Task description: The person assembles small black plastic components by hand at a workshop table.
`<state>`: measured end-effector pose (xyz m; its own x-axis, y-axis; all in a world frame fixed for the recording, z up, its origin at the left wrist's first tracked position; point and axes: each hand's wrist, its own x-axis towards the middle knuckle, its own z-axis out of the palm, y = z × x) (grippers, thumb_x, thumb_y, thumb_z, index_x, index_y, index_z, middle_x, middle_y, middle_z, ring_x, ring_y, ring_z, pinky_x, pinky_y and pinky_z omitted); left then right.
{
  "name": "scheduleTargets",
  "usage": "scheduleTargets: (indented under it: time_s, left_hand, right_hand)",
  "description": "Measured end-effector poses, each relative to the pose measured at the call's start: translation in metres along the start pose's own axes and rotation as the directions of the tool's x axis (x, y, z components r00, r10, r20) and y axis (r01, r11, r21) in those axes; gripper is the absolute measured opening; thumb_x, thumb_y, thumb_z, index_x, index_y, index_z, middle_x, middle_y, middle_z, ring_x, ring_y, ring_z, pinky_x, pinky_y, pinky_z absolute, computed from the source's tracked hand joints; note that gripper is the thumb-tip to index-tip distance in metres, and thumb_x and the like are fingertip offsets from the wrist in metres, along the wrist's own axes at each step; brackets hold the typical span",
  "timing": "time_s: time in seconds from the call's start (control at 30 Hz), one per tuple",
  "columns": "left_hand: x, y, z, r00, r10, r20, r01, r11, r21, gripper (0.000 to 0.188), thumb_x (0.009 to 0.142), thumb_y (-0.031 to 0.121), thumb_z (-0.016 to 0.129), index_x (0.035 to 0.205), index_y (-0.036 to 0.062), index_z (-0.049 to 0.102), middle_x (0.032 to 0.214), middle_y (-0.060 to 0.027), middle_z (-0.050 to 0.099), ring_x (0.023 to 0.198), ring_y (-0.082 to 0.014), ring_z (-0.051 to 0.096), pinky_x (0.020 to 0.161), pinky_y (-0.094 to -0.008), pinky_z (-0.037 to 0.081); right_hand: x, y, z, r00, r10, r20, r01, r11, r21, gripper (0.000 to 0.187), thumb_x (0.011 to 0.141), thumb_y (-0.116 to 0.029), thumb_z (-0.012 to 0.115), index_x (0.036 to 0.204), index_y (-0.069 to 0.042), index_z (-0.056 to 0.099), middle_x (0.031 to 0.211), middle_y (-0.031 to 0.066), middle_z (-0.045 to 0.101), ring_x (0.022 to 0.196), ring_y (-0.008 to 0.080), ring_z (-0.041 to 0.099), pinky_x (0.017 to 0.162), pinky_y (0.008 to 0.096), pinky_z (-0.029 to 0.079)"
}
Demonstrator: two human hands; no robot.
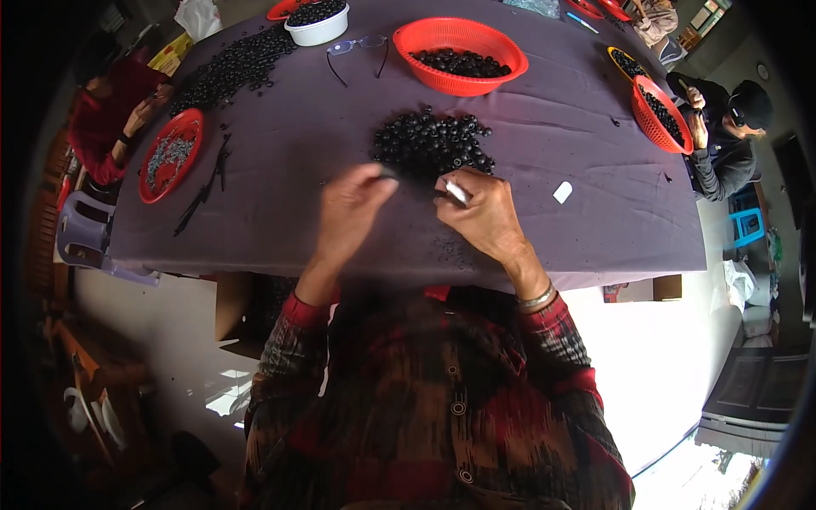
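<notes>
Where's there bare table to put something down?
Mostly bare: between the dark tools and the black pile, and between the white tag and right-hand red basket. Crowded: the pile by the left hand and right hand, and far left, where loose black pieces spread.

The piled round pieces (433,143) are smooth and glossy, catching bright highlights. The tablecloth (280,136) looks like matt cloth, softly creased. The large red basket (461,83) is shiny plastic, the white tub (318,36) smooth plastic. The bracelet (537,297) has a metallic sheen; the patterned shirt (408,391) is dull, soft cloth. The tool's white part (457,192) is perhaps plastic, too small to be sure.
</notes>
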<state>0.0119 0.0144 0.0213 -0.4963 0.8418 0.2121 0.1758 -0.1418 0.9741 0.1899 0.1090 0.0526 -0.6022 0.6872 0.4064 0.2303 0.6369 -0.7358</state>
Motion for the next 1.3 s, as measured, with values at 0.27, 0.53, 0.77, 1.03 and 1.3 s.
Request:
scheduleTargets:
  time_s: [0.27,0.53,0.77,1.03,1.3]
  left_hand:
    - [-0.021,0.031,0.027,0.903,-0.204,0.378,0.362,0.835,-0.415,0.014,0.083,0.011,0.069,0.093,0.0030,0.062,0.077,-0.0003,0.060,0.062,-0.0073,0.050,0.063,-0.0222,0.042]
    - [-0.027,0.043,0.029,0.880,-0.064,0.471,0.368,0.718,-0.591,0.011,0.089,0.009,0.059,0.100,0.0043,0.060,0.090,-0.0015,0.062,0.075,-0.0079,0.054,0.063,-0.0224,0.041]
    - [-0.031,0.049,0.033,0.845,-0.048,0.533,0.445,0.617,-0.650,0.022,0.087,0.006,0.060,0.108,0.0053,0.056,0.093,-0.0014,0.059,0.075,-0.0093,0.050,0.067,-0.0245,0.040]
    - [-0.031,0.048,0.032,0.811,-0.029,0.584,0.482,0.598,-0.640,0.020,0.086,0.005,0.060,0.105,0.0056,0.053,0.092,-0.0024,0.057,0.075,-0.0099,0.051,0.065,-0.0250,0.041]
    - [-0.030,0.040,0.033,0.789,-0.026,0.614,0.518,0.565,-0.642,0.019,0.085,0.004,0.061,0.101,0.0057,0.051,0.088,-0.0021,0.056,0.072,-0.0096,0.049,0.063,-0.0263,0.041]
  right_hand:
    - [-0.014,-0.025,-0.018,0.971,-0.234,0.044,0.229,0.969,0.090,0.024,0.065,0.006,0.060,0.089,-0.001,0.062,0.079,0.0077,0.058,0.069,0.0204,0.060,0.061,0.0286,0.049]
    - [-0.018,-0.032,-0.023,0.972,-0.234,-0.008,0.224,0.920,0.321,0.024,0.066,0.008,0.070,0.087,0.000,0.062,0.082,0.0050,0.058,0.074,0.0151,0.059,0.064,0.0280,0.050]
    - [-0.022,-0.036,-0.025,0.988,-0.152,0.027,0.117,0.850,0.514,0.024,0.065,0.003,0.075,0.086,-0.002,0.063,0.078,0.0045,0.056,0.071,0.0166,0.057,0.067,0.0280,0.048]
    - [-0.023,-0.039,-0.032,0.985,-0.141,0.104,0.069,0.857,0.510,0.016,0.071,0.005,0.072,0.083,0.000,0.062,0.079,0.0027,0.053,0.071,0.0135,0.056,0.066,0.0272,0.048]
    - [-0.024,-0.037,-0.030,0.971,0.016,0.240,-0.195,0.637,0.745,0.003,0.083,0.000,0.066,0.083,0.001,0.063,0.077,0.0010,0.054,0.063,0.0118,0.058,0.063,0.0248,0.047]
